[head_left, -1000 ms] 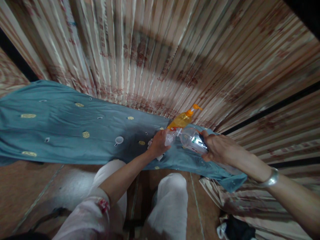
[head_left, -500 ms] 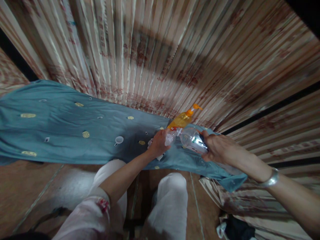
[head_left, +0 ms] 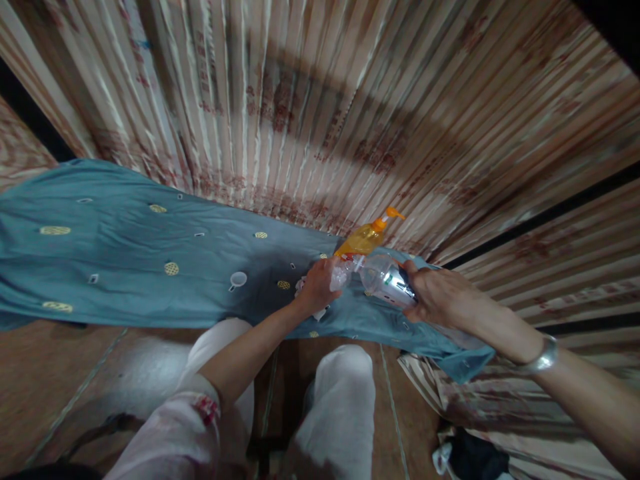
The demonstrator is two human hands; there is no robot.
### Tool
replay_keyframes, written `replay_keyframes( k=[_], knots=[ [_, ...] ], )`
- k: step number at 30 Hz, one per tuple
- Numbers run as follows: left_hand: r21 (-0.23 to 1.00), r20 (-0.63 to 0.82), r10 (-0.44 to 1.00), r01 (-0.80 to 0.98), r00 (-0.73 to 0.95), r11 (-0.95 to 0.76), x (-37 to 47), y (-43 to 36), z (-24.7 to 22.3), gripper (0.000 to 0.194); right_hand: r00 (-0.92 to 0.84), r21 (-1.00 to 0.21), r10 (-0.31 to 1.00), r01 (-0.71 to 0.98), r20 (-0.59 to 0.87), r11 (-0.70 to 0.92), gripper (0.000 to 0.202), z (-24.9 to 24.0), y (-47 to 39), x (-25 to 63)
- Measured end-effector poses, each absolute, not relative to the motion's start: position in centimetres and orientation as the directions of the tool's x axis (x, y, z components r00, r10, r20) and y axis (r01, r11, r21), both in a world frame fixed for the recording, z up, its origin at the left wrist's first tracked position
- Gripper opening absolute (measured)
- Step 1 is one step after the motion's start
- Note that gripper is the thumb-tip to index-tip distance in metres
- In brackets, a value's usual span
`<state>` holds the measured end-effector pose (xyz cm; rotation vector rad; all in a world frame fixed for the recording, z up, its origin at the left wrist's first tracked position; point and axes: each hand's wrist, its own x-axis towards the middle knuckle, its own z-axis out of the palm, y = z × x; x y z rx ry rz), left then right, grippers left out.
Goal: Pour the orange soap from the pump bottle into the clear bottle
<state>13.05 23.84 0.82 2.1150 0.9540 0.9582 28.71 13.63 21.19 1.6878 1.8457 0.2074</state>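
My left hand [head_left: 317, 287] is closed around a clear plastic piece [head_left: 341, 276], whose exact kind I cannot make out. In my right hand [head_left: 433, 293] is a clear plastic bottle [head_left: 393, 283] with a silver label, tilted so its end points left toward the clear piece. A small gap seems to lie between the two, though blur hides whether they touch. Just behind them stands a yellow pump bottle [head_left: 363, 239] with an orange pump head. Something crumpled and whitish [head_left: 321, 313] shows under my left hand, mostly hidden.
A teal patterned cloth [head_left: 125, 247] covers the long narrow surface. Behind it hangs a pleated, flowered curtain [head_left: 300, 120], with dark bars [head_left: 545, 217] at the right. My knees [head_left: 345, 373] are close to the front edge. Dark cloth [head_left: 477, 457] lies on the floor at lower right.
The bottle in my right hand has turned very slightly. Otherwise both hands and the pump bottle stay where they were.
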Motion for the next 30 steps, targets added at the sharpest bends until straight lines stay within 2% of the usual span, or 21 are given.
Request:
replay_keyframes(
  k=[12,19,30],
  knots=[
    [0.746,0.358,0.801,0.369,0.479,-0.554,13.1,23.9,0.6,0.075,0.043,0.502,0.928,0.850,-0.370,0.161,0.058,21.6,13.8,28.1],
    [0.747,0.365,0.801,0.365,0.474,-0.556,13.2,24.0,0.4,0.076,0.064,0.507,0.925,0.850,-0.375,0.147,0.052,21.6,13.7,28.0],
    [0.741,0.380,0.794,0.357,0.474,-0.568,13.2,23.9,0.5,0.077,0.093,0.519,0.918,0.845,-0.386,0.133,0.055,22.0,13.7,27.4]
  ],
)
